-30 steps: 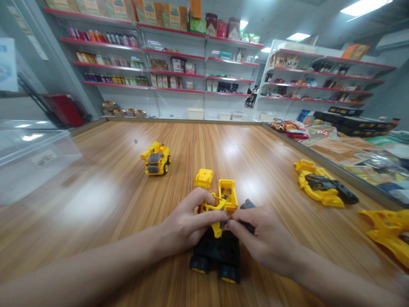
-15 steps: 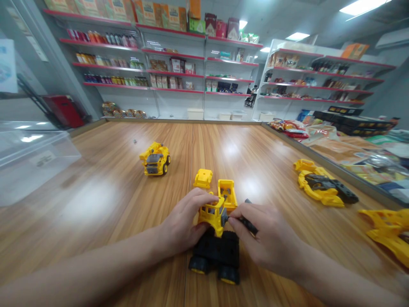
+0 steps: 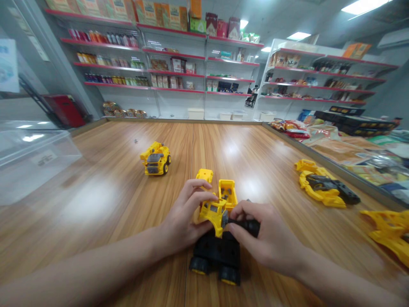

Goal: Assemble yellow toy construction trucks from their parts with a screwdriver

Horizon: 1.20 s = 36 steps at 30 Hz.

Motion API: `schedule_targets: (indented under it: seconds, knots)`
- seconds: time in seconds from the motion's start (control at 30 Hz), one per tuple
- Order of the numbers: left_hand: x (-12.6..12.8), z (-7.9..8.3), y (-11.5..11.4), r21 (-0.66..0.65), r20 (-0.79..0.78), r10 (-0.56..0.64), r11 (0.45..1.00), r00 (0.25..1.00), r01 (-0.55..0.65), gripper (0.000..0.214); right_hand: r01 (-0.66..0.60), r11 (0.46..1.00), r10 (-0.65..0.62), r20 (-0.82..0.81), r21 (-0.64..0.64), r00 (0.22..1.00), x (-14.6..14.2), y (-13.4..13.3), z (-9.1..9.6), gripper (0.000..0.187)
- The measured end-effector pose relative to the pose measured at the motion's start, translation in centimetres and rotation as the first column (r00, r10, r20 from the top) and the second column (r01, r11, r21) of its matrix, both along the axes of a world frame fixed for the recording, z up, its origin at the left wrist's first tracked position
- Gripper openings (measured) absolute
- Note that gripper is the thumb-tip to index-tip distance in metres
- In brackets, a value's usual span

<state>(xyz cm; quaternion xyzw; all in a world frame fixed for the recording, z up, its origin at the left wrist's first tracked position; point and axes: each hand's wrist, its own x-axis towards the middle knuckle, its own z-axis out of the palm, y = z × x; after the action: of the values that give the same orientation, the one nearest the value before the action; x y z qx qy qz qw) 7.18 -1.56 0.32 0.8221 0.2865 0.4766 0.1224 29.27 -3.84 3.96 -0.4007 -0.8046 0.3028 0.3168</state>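
My left hand grips a yellow toy truck cab, thumb below and fingers over the top. A grey piece sits on the cab's right side. My right hand is closed around a black screwdriver, whose shaft points left and meets that grey piece; its very tip is hidden. Below the cab lies a black wheeled chassis on the table. Just beyond my hands are a yellow dump bed with small dark bits inside and a small yellow part.
A yellow toy crane truck stands on the wooden table to the left. Yellow and black toy pieces and another yellow part lie at right. A clear plastic bin is at far left, with stocked shelves behind.
The screwdriver has turned in my right hand, so more of its handle and shaft shows. My left fingers have lifted and spread slightly over the cab, which has tilted a little.
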Motion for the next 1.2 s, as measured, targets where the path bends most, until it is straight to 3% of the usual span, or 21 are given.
schedule_targets:
  seconds: [0.1, 0.2, 0.37, 0.57, 0.73, 0.93, 1.07, 1.2]
  knots:
    - [-0.09, -0.26, 0.29, 0.021, 0.017, -0.016, 1.0, 1.0, 0.016, 0.042, -0.031, 0.988, 0.024, 0.047, 0.149, 0.999, 0.25, -0.01, -0.08, 0.003]
    - [-0.14, -0.19, 0.42, 0.067, 0.022, -0.022, 0.998, 1.0, 0.021, 0.04, -0.08, 0.97, 0.055, 0.113, 0.23, 0.992, 0.43, 0.11, -0.24, 0.014]
    - [-0.18, 0.05, 0.36, 0.121, -0.002, -0.034, 0.992, 0.999, 0.034, 0.034, -0.105, 0.976, 0.061, 0.22, 0.19, 0.973, 0.49, 0.27, -0.37, 0.024]
    - [-0.28, -0.09, 0.43, 0.116, -0.009, -0.046, 0.992, 0.999, 0.047, 0.032, -0.102, 0.97, 0.057, 0.2, 0.223, 0.978, 0.69, 0.17, -0.38, 0.002]
    - [-0.28, -0.07, 0.38, 0.123, -0.011, -0.032, 0.992, 0.999, 0.033, 0.035, -0.169, 0.947, 0.099, 0.254, 0.272, 0.962, 0.7, 0.25, -0.29, 0.011]
    - [-0.24, -0.06, 0.31, 0.131, -0.01, -0.042, 0.99, 0.999, 0.043, 0.033, -0.175, 0.955, 0.103, 0.284, 0.24, 0.953, 0.51, 0.37, -0.17, 0.017]
    - [-0.29, -0.42, 0.36, 0.108, 0.021, -0.047, 0.993, 0.999, 0.044, 0.035, -0.169, 0.936, 0.08, 0.278, 0.31, 0.957, 0.64, 0.22, -0.04, 0.007]
    - [-0.32, -0.46, 0.49, 0.107, 0.016, -0.04, 0.994, 0.999, 0.038, 0.034, -0.206, 0.891, 0.068, 0.331, 0.403, 0.941, 0.9, 0.17, -0.02, 0.011]
